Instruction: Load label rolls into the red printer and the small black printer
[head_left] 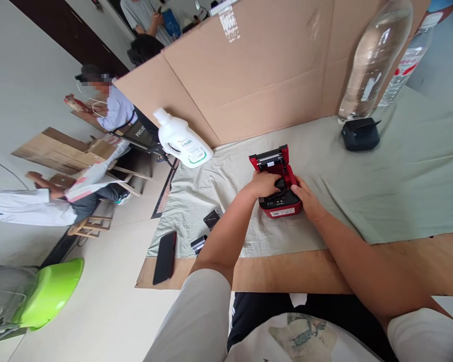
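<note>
Head view of a seated person working at a worktop [287,271] draped with a pale green cloth [400,181]. At the centre of the frame stands a small red and black printer [277,183] with its lid tipped open toward the top of the frame, showing a roller bar on the raised flap. The left hand [262,183] lies curled over the open top of the printer, fingers bent into its black interior, where they press on or grip a dark part (whether anything is actually clasped cannot be told). The right hand [305,198] rests flat against the printer's right flank, fingers loosely extended and touching the casing, closed on nothing. Lower left of the printer, near the cloth's edge, lie a black phone [165,257] and two small dark items [211,219] just beside the left forearm. A white jug [183,140] with a printed label lies tilted at the upper left of the cloth, against a cardboard screen [256,70] that stands along the far edge. At the upper right, a clear plastic bottle [373,58] rises behind a dark grey device [360,134], well apart from the printer. At the left of the frame other people sit on chairs; a lime green basin [51,291] occupies the lower left corner.
</note>
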Demonstrator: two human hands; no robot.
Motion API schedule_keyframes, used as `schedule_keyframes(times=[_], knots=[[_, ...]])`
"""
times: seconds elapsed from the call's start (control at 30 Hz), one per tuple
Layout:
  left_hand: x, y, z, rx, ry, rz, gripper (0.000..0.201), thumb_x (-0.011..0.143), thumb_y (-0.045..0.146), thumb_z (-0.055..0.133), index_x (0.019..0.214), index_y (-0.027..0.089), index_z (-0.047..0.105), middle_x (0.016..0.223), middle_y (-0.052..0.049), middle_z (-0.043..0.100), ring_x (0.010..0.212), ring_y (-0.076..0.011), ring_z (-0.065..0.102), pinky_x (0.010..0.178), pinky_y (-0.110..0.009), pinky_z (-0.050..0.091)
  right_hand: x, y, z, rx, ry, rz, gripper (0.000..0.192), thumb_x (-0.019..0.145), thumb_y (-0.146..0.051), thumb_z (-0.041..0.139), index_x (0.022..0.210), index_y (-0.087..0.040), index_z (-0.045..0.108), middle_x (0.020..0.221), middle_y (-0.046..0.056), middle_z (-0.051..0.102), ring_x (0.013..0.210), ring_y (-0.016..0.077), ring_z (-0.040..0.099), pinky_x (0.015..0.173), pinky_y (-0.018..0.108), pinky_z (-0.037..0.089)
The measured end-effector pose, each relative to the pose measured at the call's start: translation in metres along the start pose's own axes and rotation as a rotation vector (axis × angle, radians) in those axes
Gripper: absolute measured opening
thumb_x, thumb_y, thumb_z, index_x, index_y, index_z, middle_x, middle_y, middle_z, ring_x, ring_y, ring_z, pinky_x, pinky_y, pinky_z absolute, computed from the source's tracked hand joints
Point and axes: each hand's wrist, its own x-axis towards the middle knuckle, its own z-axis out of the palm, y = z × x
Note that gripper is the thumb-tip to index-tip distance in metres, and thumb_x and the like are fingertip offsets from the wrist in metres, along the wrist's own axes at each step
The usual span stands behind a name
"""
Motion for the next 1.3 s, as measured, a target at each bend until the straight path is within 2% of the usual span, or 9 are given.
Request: schedule_keyframes(times=[0.1, 0.3, 0.5, 0.6, 0.73, 0.87, 1.1, 1.2, 1.3], knots=[[0.003, 0.003, 0.0, 0.006, -0.017, -0.026, 0.031, 0.085, 0.028, 0.061, 0.115, 0.022, 0.07, 0.12, -0.009, 0.071, 0.121, -0.0334, 0.057, 0.107, -0.051, 0.034, 0.0, -0.001, 0.0, -0.029, -0.015, -0.019, 0.052, 0.082, -0.051, 0.062, 0.129, -0.028, 0.056, 0.136, 0.0, 0.062, 0.134, 0.0251, 0.051, 0.12, 0.045, 0.037], [-0.007, -0.008, 0.024, -0.433, 0.316, 0.017, 0.037, 0.071, 0.014, 0.07, 0.107, 0.019, 0.063, 0.11, -0.007, 0.069, 0.108, -0.0278, 0.062, 0.105, -0.046, 0.038, 0.004, 0.009, -0.006, -0.102, -0.007, -0.032, 0.055, 0.083, -0.055, 0.063, 0.131, -0.03, 0.058, 0.139, 0.0, 0.061, 0.136, 0.0284, 0.049, 0.119, 0.048, 0.037], [-0.051, -0.061, 0.015, -0.92, 0.497, 0.171, 0.037, 0.071, 0.025, 0.069, 0.105, 0.019, 0.055, 0.099, -0.003, 0.064, 0.09, -0.0177, 0.06, 0.083, -0.03, 0.048, 0.003, 0.008, -0.007, -0.096, -0.041, -0.02, 0.051, 0.085, -0.054, 0.062, 0.131, -0.032, 0.058, 0.136, -0.001, 0.063, 0.134, 0.0304, 0.052, 0.118, 0.053, 0.039], [-0.094, -0.117, 0.0, -0.892, 0.372, -0.054, 0.041, 0.064, 0.03, 0.074, 0.101, 0.018, 0.06, 0.095, -0.003, 0.064, 0.088, -0.0189, 0.06, 0.08, -0.031, 0.048, 0.002, 0.007, -0.007, -0.064, -0.049, -0.005, 0.052, 0.085, -0.054, 0.063, 0.131, -0.032, 0.057, 0.137, -0.001, 0.063, 0.135, 0.0311, 0.051, 0.119, 0.053, 0.038], [-0.155, -0.192, 0.004, -0.817, -0.039, -0.461, 0.043, 0.052, 0.033, 0.079, 0.09, 0.017, 0.067, 0.082, -0.002, 0.064, 0.079, -0.0196, 0.058, 0.074, -0.032, 0.048, 0.002, 0.007, -0.007, -0.045, -0.025, 0.018, 0.053, 0.084, -0.055, 0.064, 0.131, -0.033, 0.057, 0.136, -0.001, 0.063, 0.135, 0.0312, 0.051, 0.118, 0.053, 0.04], [-0.195, -0.228, 0.036, -0.723, -0.054, -0.635, 0.036, 0.052, 0.031, 0.078, 0.084, 0.019, 0.066, 0.082, -0.003, 0.067, 0.082, -0.0202, 0.059, 0.075, -0.031, 0.049, 0.001, 0.006, -0.006, -0.058, -0.017, -0.006, 0.052, 0.083, -0.054, 0.064, 0.129, -0.03, 0.058, 0.135, 0.001, 0.064, 0.136, 0.0322, 0.05, 0.117, 0.054, 0.041], [-0.183, -0.213, 0.065, -0.398, 0.02, -0.694, 0.057, 0.055, 0.024, 0.073, 0.112, 0.018, 0.064, 0.11, -0.011, 0.067, 0.104, -0.0297, 0.061, 0.083, -0.035, 0.051, 0.003, 0.008, -0.007, -0.115, -0.047, -0.041, 0.049, 0.086, -0.054, 0.06, 0.131, -0.033, 0.058, 0.137, -0.002, 0.063, 0.134, 0.0317, 0.052, 0.115, 0.055, 0.043], [-0.17, -0.193, 0.06, -0.43, 0.067, -0.596, 0.059, 0.063, 0.021, 0.065, 0.122, 0.021, 0.061, 0.127, -0.011, 0.06, 0.113, -0.0282, 0.058, 0.092, -0.034, 0.049, 0.003, 0.009, -0.008, -0.114, -0.039, -0.043, 0.045, 0.087, -0.053, 0.06, 0.129, -0.037, 0.059, 0.136, -0.003, 0.063, 0.133, 0.031, 0.052, 0.115, 0.054, 0.043], [-0.158, -0.168, 0.061, -0.475, -0.034, -0.479, 0.056, 0.065, 0.02, 0.064, 0.121, 0.025, 0.065, 0.122, -0.008, 0.059, 0.104, -0.0261, 0.062, 0.091, -0.033, 0.05, 0.001, 0.007, -0.006, -0.113, -0.048, -0.038, 0.045, 0.087, -0.053, 0.059, 0.129, -0.037, 0.058, 0.136, -0.003, 0.063, 0.133, 0.0309, 0.052, 0.116, 0.054, 0.042]])
